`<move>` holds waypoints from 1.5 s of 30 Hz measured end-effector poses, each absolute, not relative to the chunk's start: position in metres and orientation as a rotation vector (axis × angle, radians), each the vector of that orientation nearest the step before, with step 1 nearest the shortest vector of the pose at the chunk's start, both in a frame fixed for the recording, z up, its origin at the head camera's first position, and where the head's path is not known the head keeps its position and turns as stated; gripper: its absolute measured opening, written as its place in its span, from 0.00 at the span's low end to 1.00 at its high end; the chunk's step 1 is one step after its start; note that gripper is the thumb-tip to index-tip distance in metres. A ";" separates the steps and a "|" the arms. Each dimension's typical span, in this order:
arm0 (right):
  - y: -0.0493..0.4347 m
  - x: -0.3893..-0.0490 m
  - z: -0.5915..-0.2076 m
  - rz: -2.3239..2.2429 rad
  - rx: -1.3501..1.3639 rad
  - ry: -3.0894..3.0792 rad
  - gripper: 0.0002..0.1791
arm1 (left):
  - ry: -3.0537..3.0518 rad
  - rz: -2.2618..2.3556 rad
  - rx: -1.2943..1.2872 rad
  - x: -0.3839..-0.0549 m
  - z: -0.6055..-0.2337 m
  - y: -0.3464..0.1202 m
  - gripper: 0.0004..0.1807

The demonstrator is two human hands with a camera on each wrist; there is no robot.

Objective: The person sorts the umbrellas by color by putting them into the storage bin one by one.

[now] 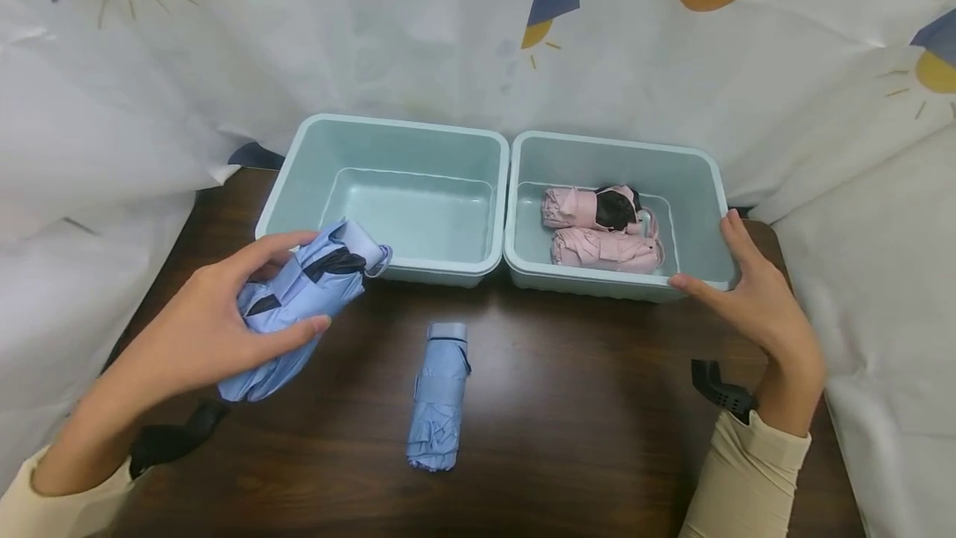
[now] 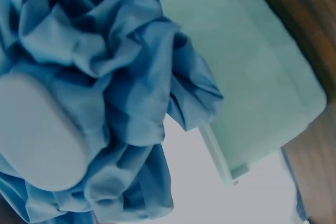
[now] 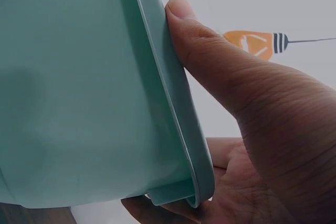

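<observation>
Left hand (image 1: 212,322): grips 1 blue umbrella (image 1: 317,293) between thumb and fingers, near left bin (image 1: 441,266)
Right hand (image 1: 769,301): holds right bin (image 1: 590,281) by its corner
Rolled umbrella (image 1: 439,397): on table (image 1: 560,438), between the 2 hands

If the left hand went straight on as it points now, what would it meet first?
Likely the left box's near rim, with the umbrella in the left hand touching first; depth is unclear, so it may pass above.
</observation>
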State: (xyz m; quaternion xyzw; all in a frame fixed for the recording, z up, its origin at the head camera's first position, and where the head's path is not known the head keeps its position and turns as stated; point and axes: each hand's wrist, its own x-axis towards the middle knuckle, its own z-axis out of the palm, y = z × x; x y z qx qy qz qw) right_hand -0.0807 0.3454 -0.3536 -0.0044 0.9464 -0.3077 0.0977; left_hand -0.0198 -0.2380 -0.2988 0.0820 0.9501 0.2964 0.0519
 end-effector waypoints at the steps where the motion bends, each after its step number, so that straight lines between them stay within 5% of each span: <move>1: 0.345 -0.081 -0.353 -0.909 -0.016 2.805 0.61 | 2.890 0.906 0.246 -0.023 -0.295 -0.238 0.52; 19: 0.343 -0.080 -0.349 -0.908 0.001 2.797 0.62 | 2.983 0.697 0.473 -0.083 -0.255 -0.216 0.49; 33: 0.339 -0.082 -0.350 -0.928 0.011 2.785 0.62 | 2.967 0.378 0.965 -0.132 -0.248 -0.215 0.50; 45: 0.341 -0.081 -0.350 -0.902 0.007 2.809 0.62 | 2.915 0.123 0.951 -0.159 -0.251 -0.200 0.48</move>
